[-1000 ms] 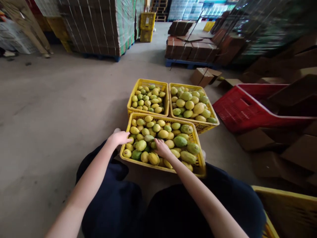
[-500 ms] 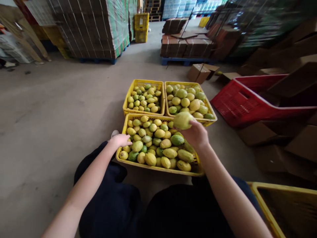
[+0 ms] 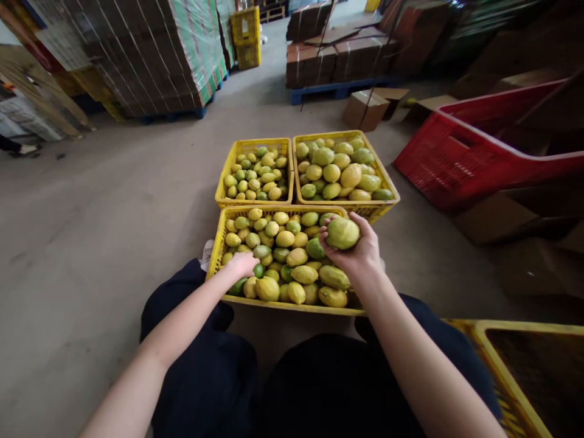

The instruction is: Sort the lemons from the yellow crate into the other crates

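Note:
Three yellow crates of green and yellow fruit stand on the floor: the near crate (image 3: 292,306), the back left crate (image 3: 221,176) and the back right crate (image 3: 387,177). Above the right end of the near crate, my right hand (image 3: 362,252) holds a large yellow-green fruit (image 3: 343,233), palm turned up. My left hand (image 3: 244,265) is down on the fruit at the left of the near crate, its fingers curled beside a small green fruit (image 3: 258,271). What those fingers grip, if anything, is hidden.
A red crate (image 3: 456,146) and cardboard boxes (image 3: 365,109) are on the right. Another yellow crate (image 3: 538,328) stands by my right knee. Wrapped pallet stacks (image 3: 137,55) rise at the back; a person's legs (image 3: 57,100) show at far left.
My right hand has turned palm up with the large fruit and moved slightly down. My left hand has moved right, farther over the near crate, and its fingers have curled. The view has shifted.

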The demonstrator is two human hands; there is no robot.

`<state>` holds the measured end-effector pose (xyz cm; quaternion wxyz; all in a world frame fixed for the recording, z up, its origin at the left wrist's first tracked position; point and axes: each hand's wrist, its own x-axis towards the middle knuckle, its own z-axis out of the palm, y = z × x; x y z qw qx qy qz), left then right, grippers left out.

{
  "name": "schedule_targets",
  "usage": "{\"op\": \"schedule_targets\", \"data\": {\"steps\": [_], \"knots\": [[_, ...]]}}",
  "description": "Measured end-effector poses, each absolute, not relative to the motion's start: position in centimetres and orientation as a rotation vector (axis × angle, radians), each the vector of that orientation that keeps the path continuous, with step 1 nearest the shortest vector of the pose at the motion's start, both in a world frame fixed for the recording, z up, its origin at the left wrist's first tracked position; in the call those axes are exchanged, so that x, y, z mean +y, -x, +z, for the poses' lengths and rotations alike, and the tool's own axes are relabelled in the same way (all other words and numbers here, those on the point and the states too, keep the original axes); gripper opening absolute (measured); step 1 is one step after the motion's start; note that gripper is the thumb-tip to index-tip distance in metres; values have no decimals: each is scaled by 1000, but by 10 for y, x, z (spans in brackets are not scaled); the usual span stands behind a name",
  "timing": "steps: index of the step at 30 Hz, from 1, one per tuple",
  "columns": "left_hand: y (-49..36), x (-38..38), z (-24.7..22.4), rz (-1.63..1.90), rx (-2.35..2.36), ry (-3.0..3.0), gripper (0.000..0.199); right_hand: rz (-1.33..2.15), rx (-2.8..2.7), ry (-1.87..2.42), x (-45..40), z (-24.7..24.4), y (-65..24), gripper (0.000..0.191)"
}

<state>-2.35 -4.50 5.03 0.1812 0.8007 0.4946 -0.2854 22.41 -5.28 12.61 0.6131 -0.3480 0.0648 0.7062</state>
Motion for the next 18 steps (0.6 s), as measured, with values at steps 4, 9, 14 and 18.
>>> {"op": "schedule_targets", "data": {"steps": [4, 9, 14, 18], "knots": [[27, -50, 30, -848, 1453, -2270, 45, 1560, 212, 779, -60, 138, -238, 19], [43, -48, 20, -804, 1514, -2290, 60, 1539, 240, 740, -67, 151, -247, 18], [52, -53, 26, -739, 1700, -2341, 59, 1541, 205, 734, -66, 143, -254, 17], [43, -61, 33, -638, 1352, -2365, 47, 1571, 119, 702, -61, 128, -257, 15]]}}
